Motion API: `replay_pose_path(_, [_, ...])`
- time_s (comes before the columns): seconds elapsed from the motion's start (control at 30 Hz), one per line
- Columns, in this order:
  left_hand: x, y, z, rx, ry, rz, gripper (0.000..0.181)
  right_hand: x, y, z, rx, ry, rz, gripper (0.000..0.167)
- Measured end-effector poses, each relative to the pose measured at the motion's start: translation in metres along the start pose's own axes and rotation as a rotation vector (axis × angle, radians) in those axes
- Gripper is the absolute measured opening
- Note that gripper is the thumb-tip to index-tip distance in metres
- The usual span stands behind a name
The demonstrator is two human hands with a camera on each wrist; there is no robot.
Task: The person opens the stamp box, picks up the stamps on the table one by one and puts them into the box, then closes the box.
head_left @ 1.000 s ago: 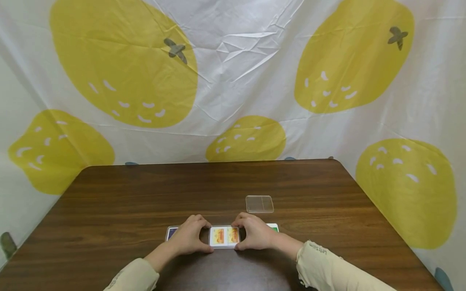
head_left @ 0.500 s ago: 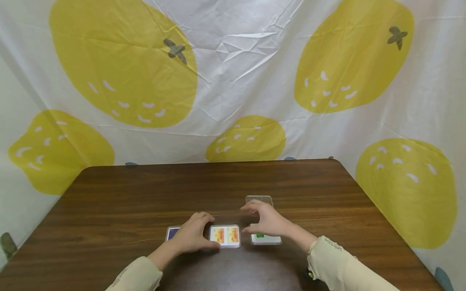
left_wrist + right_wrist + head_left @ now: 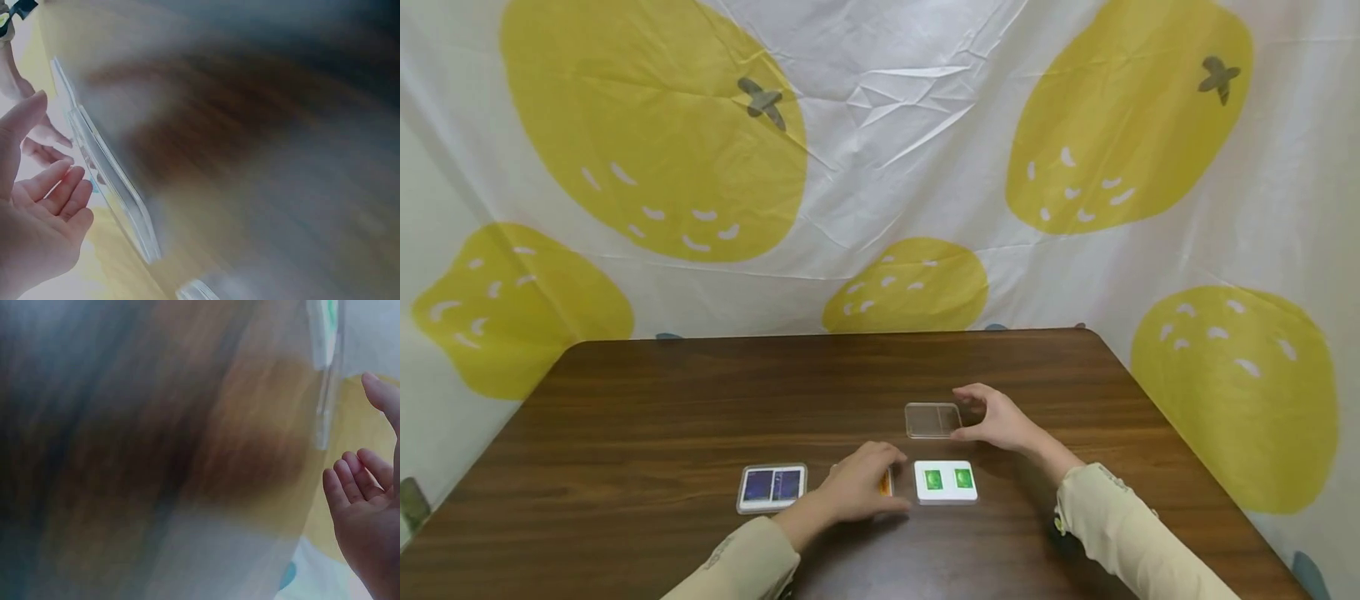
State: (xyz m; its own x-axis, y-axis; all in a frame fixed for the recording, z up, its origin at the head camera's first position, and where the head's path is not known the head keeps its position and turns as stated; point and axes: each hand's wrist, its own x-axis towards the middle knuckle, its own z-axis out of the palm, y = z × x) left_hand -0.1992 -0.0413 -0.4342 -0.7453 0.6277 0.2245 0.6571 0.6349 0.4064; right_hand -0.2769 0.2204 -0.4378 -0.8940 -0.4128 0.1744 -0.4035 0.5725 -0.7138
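Observation:
A clear plastic lid (image 3: pixel 928 421) lies flat on the table. At its right end my right hand (image 3: pixel 1000 419) has thumb and fingers spread either side of the edge; the right wrist view shows these fingers (image 3: pixel 350 478) relaxed and holding nothing. My left hand (image 3: pixel 861 483) hovers over the middle case with orange pictures (image 3: pixel 887 483), hiding most of it. Its thumb and fingers stand apart, pointing toward a white stack with two green pictures (image 3: pixel 946 481). That stack sits uncovered, nearer the person than the lid.
Left of the hands lies a clear case with two dark purple pictures (image 3: pixel 772 486). All of it rests on a brown wooden table (image 3: pixel 700 408). Behind the far edge hangs a white cloth (image 3: pixel 917 150) printed with yellow lemons.
My right hand has left the orange case and moved up and right to the clear lid's end. My left hand has shifted right across the orange case, uncovering the purple one.

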Motion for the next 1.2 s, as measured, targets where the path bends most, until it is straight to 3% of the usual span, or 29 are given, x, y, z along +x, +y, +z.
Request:
replay_pose_path(0.27, [0.012,0.005,0.007,0.051,-0.054,-0.056,0.061,0.007,0.012,0.003,-0.085,-0.056,-0.013,0.068])
replay_pose_path(0.57, [0.018,0.013,0.011,0.091,-0.076,-0.081,0.058,0.014,0.012,0.001,-0.182,-0.073,-0.062,0.058])
replay_pose_path(0.73, [0.018,0.016,0.013,0.116,-0.053,-0.077,0.052,0.014,0.009,0.002,-0.225,-0.070,-0.084,0.048])
replay_pose_path(0.9, [0.017,0.012,0.017,0.124,-0.008,-0.038,0.046,0.009,0.006,0.001,-0.236,-0.078,-0.074,0.046])
replay_pose_path(1.2, [0.016,0.014,0.013,0.123,-0.035,-0.094,0.047,-0.015,-0.005,-0.002,-0.167,-0.103,-0.072,0.047])
